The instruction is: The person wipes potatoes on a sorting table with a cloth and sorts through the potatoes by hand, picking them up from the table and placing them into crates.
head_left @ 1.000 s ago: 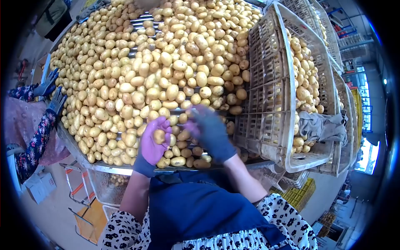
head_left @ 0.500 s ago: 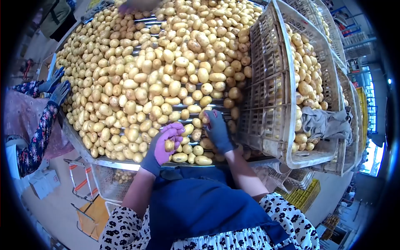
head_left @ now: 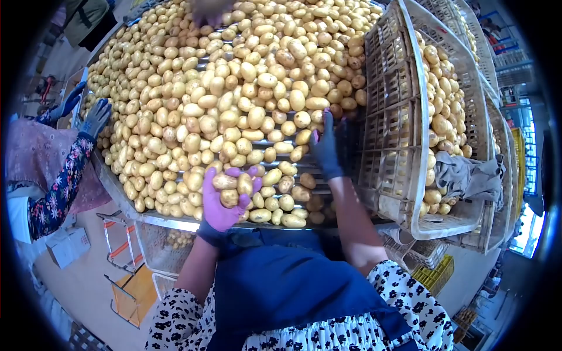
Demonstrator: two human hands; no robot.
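Observation:
My left hand (head_left: 218, 206), in a purple-palmed glove with a dark cuff, is turned palm up with its fingers curled around several potatoes (head_left: 225, 182). My right hand (head_left: 328, 149), in a dark grey glove with purple on the fingertips, is seen edge-on over the metal rollers (head_left: 280, 157). Its fingers stretch away from me, with no potato visible in them. Beside it lie loose potatoes (head_left: 302, 137), and to its right stands a plastic crate (head_left: 389, 117). A wide heap of yellow potatoes (head_left: 193, 108) covers most of the sorting table.
Several crates hold potatoes (head_left: 443, 88) on the right, with a grey cloth (head_left: 468, 178) draped over one. At left, another person's gloved hand (head_left: 95, 119) rests at the heap's edge. A blurred hand (head_left: 211, 9) is at the top. An orange-seated chair (head_left: 133, 292) stands below left.
My left hand has turned palm up, showing more potatoes in it. My right hand has moved away from me and to the right, its fingers now straighter. The view has shifted slightly.

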